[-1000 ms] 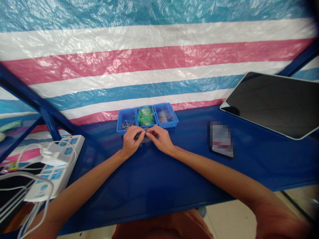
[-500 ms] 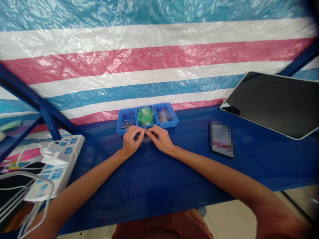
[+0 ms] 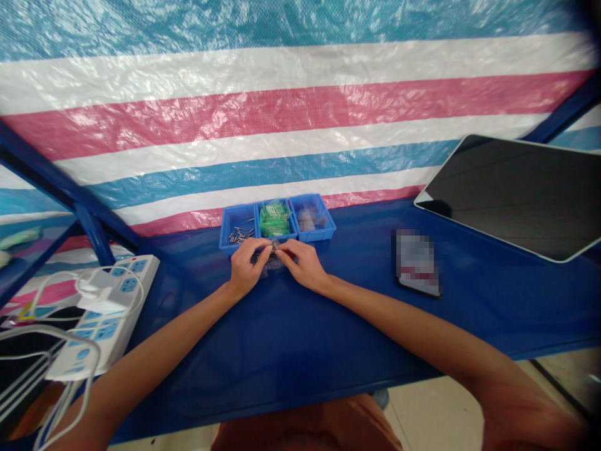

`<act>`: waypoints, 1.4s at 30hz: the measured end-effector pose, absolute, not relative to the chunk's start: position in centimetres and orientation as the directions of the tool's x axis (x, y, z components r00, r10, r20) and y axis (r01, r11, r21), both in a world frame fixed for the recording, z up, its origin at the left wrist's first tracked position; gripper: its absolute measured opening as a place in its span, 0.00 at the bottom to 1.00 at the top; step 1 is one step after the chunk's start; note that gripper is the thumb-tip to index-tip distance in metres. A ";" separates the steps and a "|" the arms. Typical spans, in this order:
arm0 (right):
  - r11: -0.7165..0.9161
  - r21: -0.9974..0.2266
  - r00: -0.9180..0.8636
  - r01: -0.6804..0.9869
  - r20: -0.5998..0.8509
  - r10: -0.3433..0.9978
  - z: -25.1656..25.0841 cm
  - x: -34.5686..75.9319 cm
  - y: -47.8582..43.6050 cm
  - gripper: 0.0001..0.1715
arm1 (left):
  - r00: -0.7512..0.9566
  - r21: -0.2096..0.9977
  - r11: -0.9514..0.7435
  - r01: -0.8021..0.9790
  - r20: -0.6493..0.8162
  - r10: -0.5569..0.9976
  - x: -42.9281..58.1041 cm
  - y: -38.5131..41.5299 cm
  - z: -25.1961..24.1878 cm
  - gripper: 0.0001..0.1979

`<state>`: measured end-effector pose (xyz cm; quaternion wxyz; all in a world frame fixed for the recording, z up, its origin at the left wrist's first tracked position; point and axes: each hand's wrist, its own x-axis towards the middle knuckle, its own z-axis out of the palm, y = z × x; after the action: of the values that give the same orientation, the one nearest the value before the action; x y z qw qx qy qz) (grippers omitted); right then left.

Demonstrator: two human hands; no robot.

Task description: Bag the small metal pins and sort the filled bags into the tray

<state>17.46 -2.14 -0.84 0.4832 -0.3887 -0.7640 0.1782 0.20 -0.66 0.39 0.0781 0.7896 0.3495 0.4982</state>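
The pinched piece (image 3: 275,245) is being partly hidden by fingertips (image 3: 268,250); the dark screen (image 3: 516,194) is being cropped at right.

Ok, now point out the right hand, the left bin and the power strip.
Right hand (image 3: 307,266), head view: back of the hand.
Left bin (image 3: 238,215), head view: inner back wall.
Power strip (image 3: 120,331), head view: white casing.

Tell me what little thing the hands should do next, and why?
I'd maybe give the clear bit one gentle turn. The left hand and right hand both seem to pinch it, so neither looks free for the blue bins just beyond. It's too small to tell exactly what it is.
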 end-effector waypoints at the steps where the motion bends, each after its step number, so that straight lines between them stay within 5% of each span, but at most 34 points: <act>1: 0.634 -0.648 -0.236 0.422 0.596 0.767 -0.9 17.4 -2.1 0.13 | 0.247 0.476 -0.738 0.478 0.733 0.633 0.2 -0.7 0.3 0.07; 28: 0.619 -0.695 -0.232 0.365 0.576 0.784 -0.9 17.6 -2.1 0.16 | 0.201 0.471 -0.729 0.496 0.755 0.624 0.2 -0.4 -0.2 0.10; 42: 0.619 -0.718 -0.188 0.317 0.592 0.783 -0.5 17.6 -2.4 0.14 | 0.292 0.335 -0.768 0.546 0.783 0.549 0.2 0.1 0.1 0.10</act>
<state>17.62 -2.45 -0.54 0.5163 -0.3733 -0.7369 0.2258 0.18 0.09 0.13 0.0019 0.8038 0.3406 0.4877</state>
